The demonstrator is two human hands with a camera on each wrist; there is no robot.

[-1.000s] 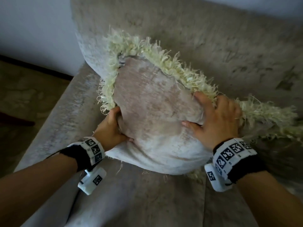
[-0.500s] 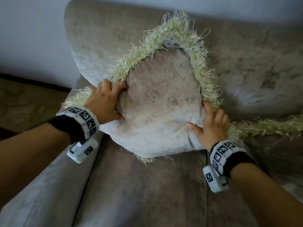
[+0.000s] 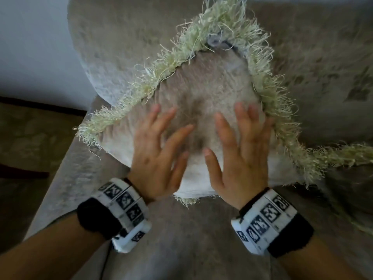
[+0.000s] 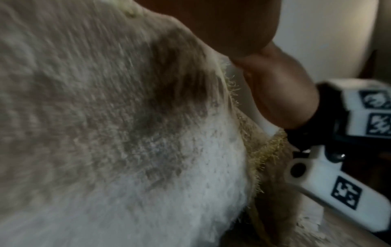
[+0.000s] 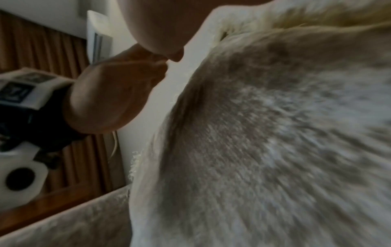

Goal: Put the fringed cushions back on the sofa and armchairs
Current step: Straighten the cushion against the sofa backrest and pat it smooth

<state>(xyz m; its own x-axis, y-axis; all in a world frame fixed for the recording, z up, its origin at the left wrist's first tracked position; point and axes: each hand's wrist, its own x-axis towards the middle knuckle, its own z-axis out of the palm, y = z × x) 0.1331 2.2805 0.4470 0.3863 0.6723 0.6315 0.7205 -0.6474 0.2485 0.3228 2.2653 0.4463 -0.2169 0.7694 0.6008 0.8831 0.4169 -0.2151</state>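
Now both hands are lying flat w/ fingers spread, grasping nothing: left hand & right hand are pressing the fringed cushion, which is leaning corner-up against the sofa backrest. Risk: uneven pressing could be tipping it sideways off that bottom corner.

Motion-blurred across the face of the fringed cushion and both hands, left hand and right hand. Cut off at 3 o'clock: a second fringed edge, its cushion unseen. Hidden under the palms: the cushion's lower middle. In both wrist views, smeared pile only; fingertips out of sight, contact impossible to judge. Sofa backrest cropped at 12 o'clock.
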